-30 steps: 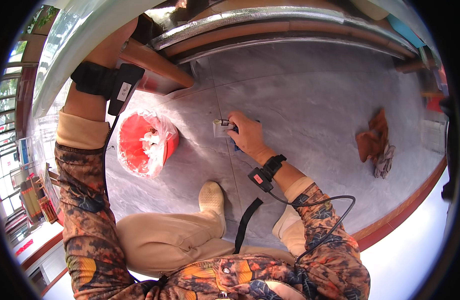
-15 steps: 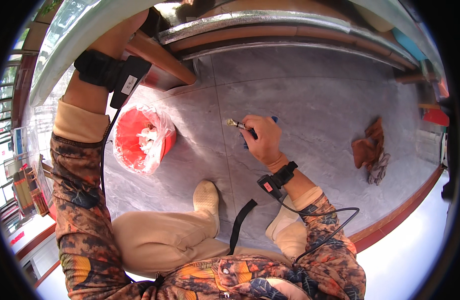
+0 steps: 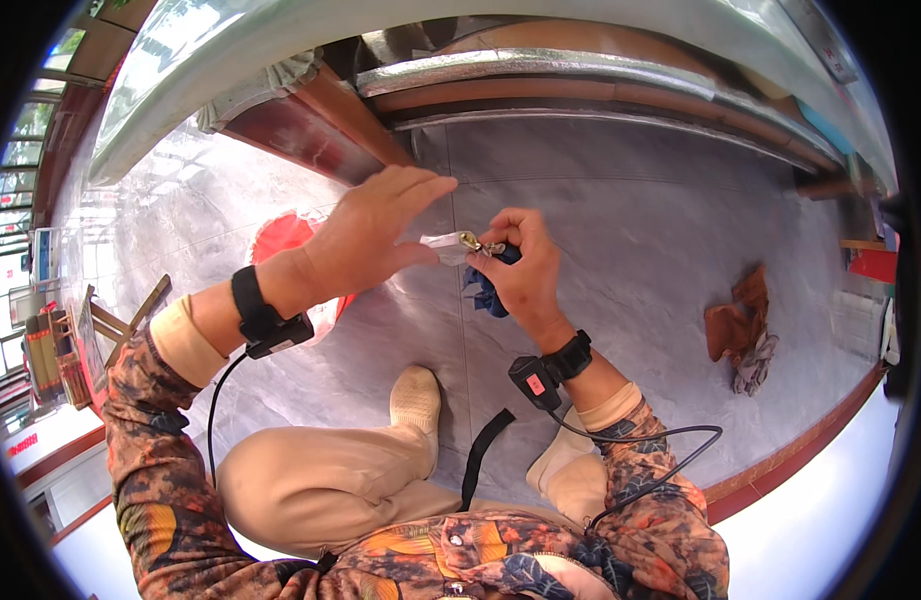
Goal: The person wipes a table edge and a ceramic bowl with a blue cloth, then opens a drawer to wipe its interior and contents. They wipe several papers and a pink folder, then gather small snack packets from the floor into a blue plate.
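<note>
My right hand [image 3: 530, 275] is closed on a small metal piece with a brass-coloured end [image 3: 470, 240]. A dark blue, cloth-like bundle [image 3: 488, 292] hangs under its fingers. A pale, whitish piece [image 3: 443, 246] sticks out leftward from the brass end; its kind is unclear. My left hand [image 3: 366, 232] is open, thumb and fingers spread, its thumb tip close to the pale piece. Below and behind this hand stands a red bin [image 3: 281, 237] with a clear plastic liner, mostly covered by my hand and wrist.
On the grey tiled floor [image 3: 621, 240] at the right lie a crumpled brown cloth [image 3: 738, 315] and a greyish glove-like cloth [image 3: 756, 365]. A black strap [image 3: 487, 445] lies between my feet. A wooden-framed piece of furniture with a silvery rail [image 3: 551, 65] runs along the far side.
My left hand has come down from the far upper left to beside my right hand, now covering much of the bin. The pale piece and blue bundle show more clearly.
</note>
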The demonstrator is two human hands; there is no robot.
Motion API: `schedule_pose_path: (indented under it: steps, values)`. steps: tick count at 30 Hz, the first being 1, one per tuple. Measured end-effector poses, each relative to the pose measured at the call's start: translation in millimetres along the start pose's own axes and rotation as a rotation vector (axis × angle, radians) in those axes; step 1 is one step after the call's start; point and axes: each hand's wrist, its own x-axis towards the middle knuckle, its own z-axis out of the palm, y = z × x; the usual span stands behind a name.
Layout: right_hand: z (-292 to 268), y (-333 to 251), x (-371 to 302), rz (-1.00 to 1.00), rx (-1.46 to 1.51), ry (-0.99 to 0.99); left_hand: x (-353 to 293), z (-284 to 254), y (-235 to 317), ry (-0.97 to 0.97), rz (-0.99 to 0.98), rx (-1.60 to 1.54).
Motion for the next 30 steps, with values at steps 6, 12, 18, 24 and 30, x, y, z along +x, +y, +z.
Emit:
schedule_pose_path:
  steps: [6, 12, 18, 24, 30]
  values:
    - [23.8, -20.9, 1.0, 0.044, 0.188, -0.138, -45.1, 20.1, -22.3, -0.179, -0.470, -0.250]
    - [41.4, -9.2, -8.9, 0.131, 0.174, -0.339, -77.7, 3.0, -39.1, -0.177, -0.597, -0.252]
    - [30.5, 24.8, -11.0, 0.212, 0.207, -0.297, -137.6, -73.9, -53.4, -0.155, -0.731, -0.439]
    - [2.5, 55.0, -5.6, 0.279, 0.175, -0.238, -191.2, -83.4, -76.4, -0.042, -0.743, 0.084]
    - [-19.5, 54.9, 11.1, 0.316, 0.097, -0.157, -209.1, -40.6, -108.4, -0.426, -0.714, -0.003]
